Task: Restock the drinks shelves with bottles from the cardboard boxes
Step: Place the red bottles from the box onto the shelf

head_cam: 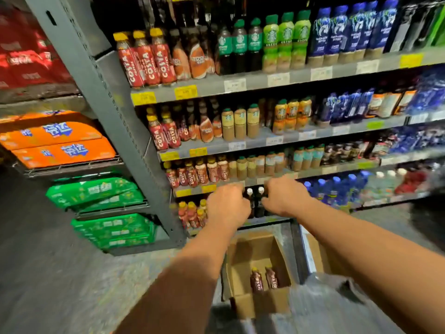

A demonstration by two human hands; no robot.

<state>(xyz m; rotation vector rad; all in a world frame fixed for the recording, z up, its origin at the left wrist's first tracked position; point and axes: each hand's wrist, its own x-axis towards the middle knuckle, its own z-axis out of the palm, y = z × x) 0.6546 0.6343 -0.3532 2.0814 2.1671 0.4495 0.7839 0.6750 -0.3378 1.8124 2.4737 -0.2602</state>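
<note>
**A:** Where are the hands?

**B:** Both are at the centre of the frame, reaching to the bottom shelf. The left hand curls its fingers round the left dark bottle. The right hand curls round the right dark bottle. Both bottles have white caps, stand upright and sit just beside each other.

**A:** And the box?

**B:** The cardboard box lies open on the floor at lower centre, below the hands. Two red-labelled bottles stand inside, toward its near end.

**A:** What is next to the hands?

**B:** Yellow-capped bottles stand on the same shelf, just left of the left hand.
</note>
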